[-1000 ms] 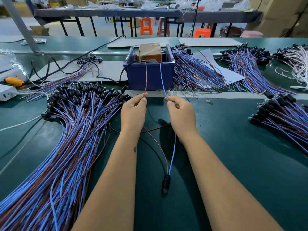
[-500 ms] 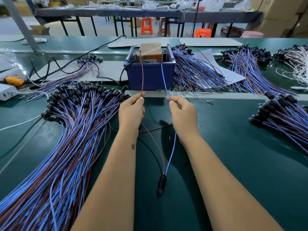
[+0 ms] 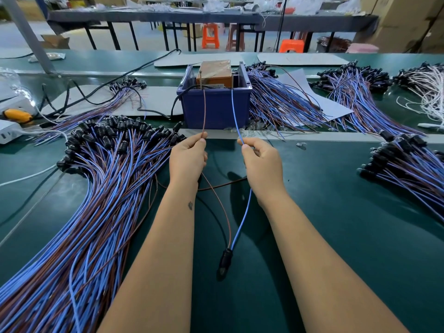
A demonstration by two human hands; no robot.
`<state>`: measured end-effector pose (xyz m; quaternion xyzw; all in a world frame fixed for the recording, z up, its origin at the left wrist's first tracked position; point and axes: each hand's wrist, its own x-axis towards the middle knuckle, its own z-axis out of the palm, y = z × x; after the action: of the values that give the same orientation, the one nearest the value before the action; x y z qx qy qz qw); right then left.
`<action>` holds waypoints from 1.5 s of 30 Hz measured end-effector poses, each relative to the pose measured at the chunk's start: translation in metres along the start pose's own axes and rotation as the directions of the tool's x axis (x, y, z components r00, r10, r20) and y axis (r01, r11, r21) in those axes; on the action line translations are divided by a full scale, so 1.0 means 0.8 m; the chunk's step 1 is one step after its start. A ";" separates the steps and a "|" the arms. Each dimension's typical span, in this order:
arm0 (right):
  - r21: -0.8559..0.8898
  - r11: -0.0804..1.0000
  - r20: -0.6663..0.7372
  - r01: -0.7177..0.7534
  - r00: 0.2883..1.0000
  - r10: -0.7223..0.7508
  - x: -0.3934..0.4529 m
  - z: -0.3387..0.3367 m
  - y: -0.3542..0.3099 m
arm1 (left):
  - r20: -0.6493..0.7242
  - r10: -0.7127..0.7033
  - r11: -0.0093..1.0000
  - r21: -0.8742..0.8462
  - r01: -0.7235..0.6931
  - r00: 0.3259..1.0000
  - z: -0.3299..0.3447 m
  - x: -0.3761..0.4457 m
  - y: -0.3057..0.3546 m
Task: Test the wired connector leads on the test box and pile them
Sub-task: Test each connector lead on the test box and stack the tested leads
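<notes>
1. at the near edge of the green counter (image 3: 336, 236), one lead is mid-test: the left hand (image 3: 188, 156) pinches its brown wire (image 3: 204, 111) and the right hand (image 3: 262, 162) pinches its blue wire (image 3: 234, 109), fingers curled round each.
2. both wire tips reach up to two upright pins on the orange test box (image 3: 213, 70), which sits in a blue bin (image 3: 216, 106) (contact itself is too small to confirm).
3. the lead's black connector (image 3: 225, 257) lies on the counter between the forearms, the two thin wires running up from it.
4. a big fanned pile (image 3: 96, 188) lies to the left and another heap (image 3: 408, 169) to the right; which is tested i cannot tell, so plenty of work likely remains.
</notes>
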<state>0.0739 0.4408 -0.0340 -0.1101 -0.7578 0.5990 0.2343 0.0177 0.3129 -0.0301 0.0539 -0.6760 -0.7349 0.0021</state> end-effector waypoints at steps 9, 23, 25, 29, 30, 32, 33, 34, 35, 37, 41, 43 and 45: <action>-0.011 1.000 0.000 0.009 1.000 -0.009 0.000 0.001 0.000 | -0.013 -0.029 0.999 -0.023 0.028 1.000 0.000 0.004 0.000; -0.004 1.000 0.001 0.008 1.000 -0.008 -0.002 -0.002 -0.002 | -0.032 -0.025 1.000 -0.019 0.025 0.999 -0.001 0.004 0.000; -0.005 1.000 0.001 0.009 1.000 -0.009 -0.002 -0.001 -0.002 | -0.032 -0.025 0.999 -0.021 0.025 0.999 -0.001 0.005 0.000; -0.001 1.000 0.003 0.009 1.000 -0.009 -0.002 -0.001 -0.002 | -0.032 -0.027 0.999 -0.027 0.026 0.999 -0.001 0.006 0.000; 0.004 1.000 0.001 0.008 1.000 -0.008 -0.001 -0.001 -0.002 | -0.035 -0.024 0.999 -0.028 0.023 0.999 -0.001 0.006 0.000; 0.012 1.000 -0.001 0.007 1.000 -0.007 -0.001 -0.001 -0.001 | -0.036 -0.014 0.999 -0.030 0.013 0.999 -0.001 0.005 -0.001; 0.012 1.000 0.000 0.006 1.000 -0.006 -0.001 -0.001 -0.001 | -0.033 -0.012 0.999 -0.033 0.011 0.999 -0.001 0.004 -0.001; 0.012 1.000 0.002 0.007 1.000 -0.007 -0.001 -0.001 -0.001 | -0.031 -0.010 0.999 -0.038 0.009 0.999 -0.001 0.004 -0.001; 0.012 1.000 0.004 0.009 1.000 -0.009 -0.001 -0.001 0.000 | -0.030 -0.010 0.999 -0.042 0.008 1.000 -0.002 0.003 -0.001; 0.013 1.000 0.007 0.012 1.000 -0.012 -0.001 -0.001 0.000 | -0.032 -0.010 0.999 -0.044 0.008 0.999 -0.001 0.003 0.000; 0.016 1.000 -0.005 0.024 1.000 -0.024 -0.001 0.000 0.001 | -0.035 0.005 1.000 -0.020 -0.006 0.999 0.000 0.000 0.000; -0.011 0.998 -0.016 0.057 0.998 -0.057 -0.002 0.002 0.000 | -0.011 0.032 1.000 0.002 -0.032 0.999 -0.001 -0.004 -0.001; -0.051 0.993 -0.023 0.102 0.994 -0.103 -0.005 0.004 -0.001 | 0.042 0.066 0.998 0.018 -0.066 0.997 -0.001 -0.009 0.000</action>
<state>0.0759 0.4360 -0.0343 -0.0846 -0.7741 0.5656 0.2715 0.0247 0.3125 -0.0296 0.0164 -0.6846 -0.7287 0.0119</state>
